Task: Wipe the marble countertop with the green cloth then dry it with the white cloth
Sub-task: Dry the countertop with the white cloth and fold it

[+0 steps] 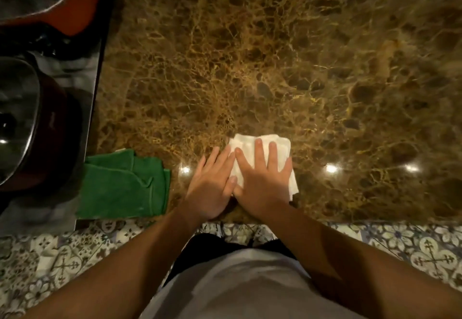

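Both hands are pressing flat, fingers spread and gripping nothing: the right hand (262,176) on the white cloth (260,143) at lower centre, likely for drying the countertop (275,56); the left hand (212,186) alongside. The green cloth (125,186) is lying aside at lower left.

My right hand (263,178) lies flat, fingers spread, on the folded white cloth (260,143) near the front edge of the brown marble countertop (275,56). My left hand (212,188) rests beside it, fingertips touching the cloth's edge. The green cloth (122,186) sits crumpled to the left (by a lidded pot (22,123)).
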